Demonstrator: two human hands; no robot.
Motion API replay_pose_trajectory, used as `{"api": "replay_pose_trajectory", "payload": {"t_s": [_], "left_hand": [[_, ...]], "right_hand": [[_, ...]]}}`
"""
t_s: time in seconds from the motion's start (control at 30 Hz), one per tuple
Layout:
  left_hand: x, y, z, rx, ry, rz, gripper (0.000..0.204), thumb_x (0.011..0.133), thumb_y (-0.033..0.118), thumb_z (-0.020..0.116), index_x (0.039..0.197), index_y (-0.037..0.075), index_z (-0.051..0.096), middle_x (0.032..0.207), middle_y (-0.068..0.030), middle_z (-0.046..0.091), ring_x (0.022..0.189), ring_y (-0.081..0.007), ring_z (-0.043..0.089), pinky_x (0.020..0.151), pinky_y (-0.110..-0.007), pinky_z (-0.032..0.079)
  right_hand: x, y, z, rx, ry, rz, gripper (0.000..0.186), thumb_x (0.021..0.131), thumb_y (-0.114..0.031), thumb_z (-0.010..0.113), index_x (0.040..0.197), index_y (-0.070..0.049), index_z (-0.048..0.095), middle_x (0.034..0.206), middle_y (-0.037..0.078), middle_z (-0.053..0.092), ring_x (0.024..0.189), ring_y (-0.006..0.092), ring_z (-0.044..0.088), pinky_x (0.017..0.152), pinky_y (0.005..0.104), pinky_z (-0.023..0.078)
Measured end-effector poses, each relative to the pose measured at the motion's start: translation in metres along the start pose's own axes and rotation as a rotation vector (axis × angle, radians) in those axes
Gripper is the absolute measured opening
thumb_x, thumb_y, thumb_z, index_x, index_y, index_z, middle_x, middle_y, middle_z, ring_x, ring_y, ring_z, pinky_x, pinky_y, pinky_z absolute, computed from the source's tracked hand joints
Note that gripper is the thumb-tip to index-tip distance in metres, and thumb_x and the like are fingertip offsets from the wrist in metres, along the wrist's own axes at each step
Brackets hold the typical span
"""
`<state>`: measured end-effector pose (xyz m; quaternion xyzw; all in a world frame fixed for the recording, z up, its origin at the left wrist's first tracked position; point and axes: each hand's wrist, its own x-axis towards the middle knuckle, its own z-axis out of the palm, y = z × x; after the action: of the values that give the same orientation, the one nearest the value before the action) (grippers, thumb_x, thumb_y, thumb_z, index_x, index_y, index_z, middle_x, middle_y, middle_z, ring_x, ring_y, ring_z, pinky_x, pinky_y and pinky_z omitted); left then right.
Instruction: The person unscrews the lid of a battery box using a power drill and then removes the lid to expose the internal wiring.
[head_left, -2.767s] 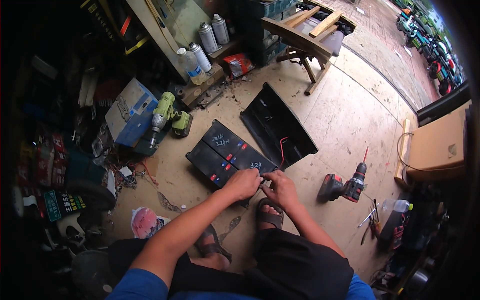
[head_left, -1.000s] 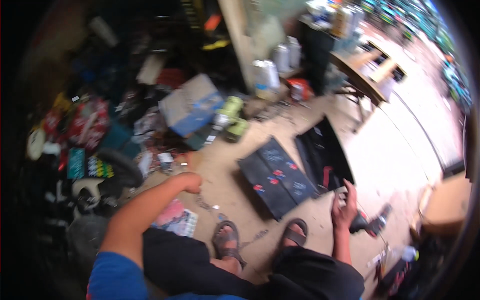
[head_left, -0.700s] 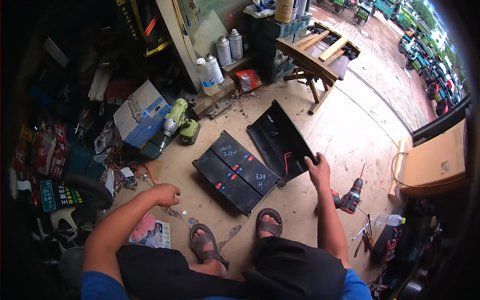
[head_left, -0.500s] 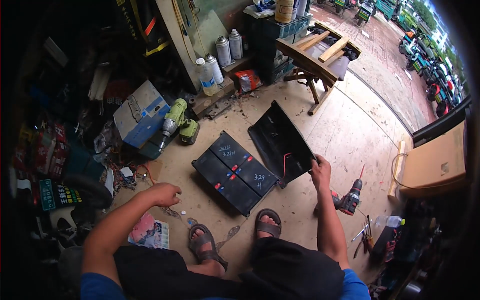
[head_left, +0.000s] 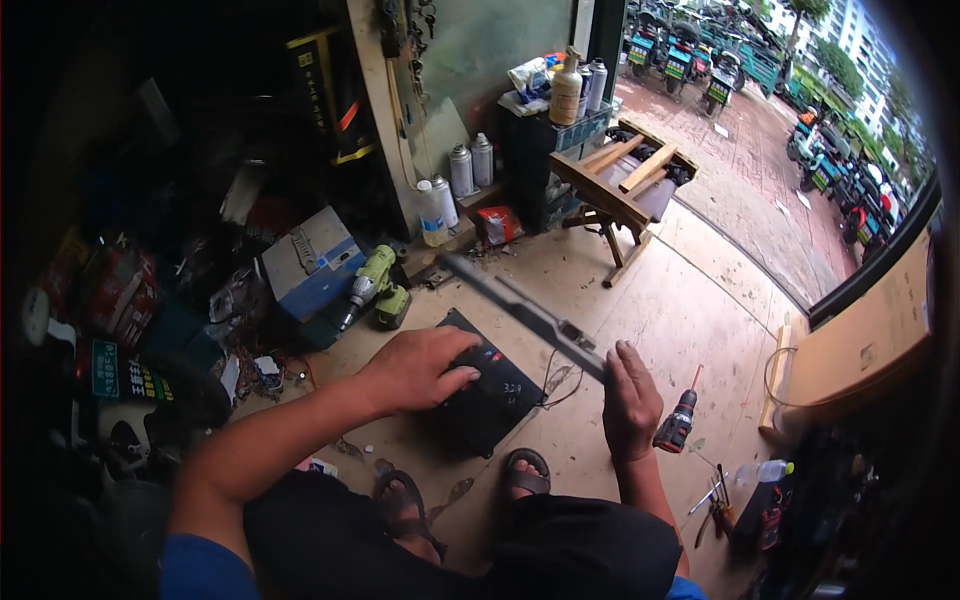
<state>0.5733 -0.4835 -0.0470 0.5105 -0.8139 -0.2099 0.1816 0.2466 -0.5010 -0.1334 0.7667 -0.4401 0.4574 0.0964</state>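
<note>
Fingers of the left hand (head_left: 425,368) lie spread, pressing the black battery pack (head_left: 487,395) to the floor; right hand (head_left: 630,400) grips the raised black cover panel (head_left: 525,314) edge-on. Panel looks stiff, light; pack heavy.

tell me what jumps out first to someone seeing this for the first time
At centre, the left hand presses on a black battery pack lying on the floor, while the right hand lifts a long black cover panel edge-on above it. A green cordless drill lies beside a blue and white box, behind the pack to the left.
</note>
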Motion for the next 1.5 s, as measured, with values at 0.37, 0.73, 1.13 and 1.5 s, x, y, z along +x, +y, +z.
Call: {"api": "replay_pose_trajectory", "payload": {"t_s": [0.37,0.73,1.13,1.5], "left_hand": [[-0.058,-0.018,0.02,0.233,-0.017,0.13,0.041,0.079,0.021,0.081,0.113,0.006,0.063,0.106,-0.0103,0.063,0.101,-0.0314,0.063,0.084,-0.042,0.053],[-0.064,-0.073,0.067,0.247,-0.106,0.108,0.035,0.076,0.016,0.081,0.106,0.008,0.064,0.099,-0.009,0.061,0.095,-0.0322,0.062,0.081,-0.044,0.053],[-0.061,-0.075,0.062,0.25,-0.172,0.055,0.034,0.075,0.017,0.082,0.101,0.01,0.063,0.098,-0.0074,0.061,0.097,-0.0308,0.062,0.079,-0.043,0.053],[-0.053,-0.076,0.063,0.341,-0.119,0.019,0.024,0.079,0.019,0.08,0.097,0.011,0.067,0.097,-0.0053,0.061,0.099,-0.0284,0.06,0.08,-0.041,0.053]], "right_hand": [[-0.038,-0.017,0.039,0.314,-0.362,-0.179,0.032,0.09,-0.008,0.07,0.122,-0.009,0.072,0.132,0.017,0.068,0.116,0.0352,0.07,0.091,0.0401,0.06],[-0.083,-0.009,0.068,0.273,-0.368,0.028,0.051,0.084,-0.007,0.079,0.132,-0.006,0.065,0.137,0.021,0.064,0.117,0.0377,0.068,0.091,0.0402,0.059],[-0.272,0.078,-0.003,-0.147,0.195,1.348,0.037,0.091,-0.017,0.082,0.118,-0.001,0.062,0.104,0.007,0.065,0.092,0.0163,0.061,0.085,0.0328,0.053],[-0.258,0.159,0.02,0.344,0.271,1.252,0.043,0.094,-0.017,0.077,0.131,0.0,0.061,0.116,0.008,0.067,0.101,0.0178,0.064,0.092,0.0347,0.053]]}}
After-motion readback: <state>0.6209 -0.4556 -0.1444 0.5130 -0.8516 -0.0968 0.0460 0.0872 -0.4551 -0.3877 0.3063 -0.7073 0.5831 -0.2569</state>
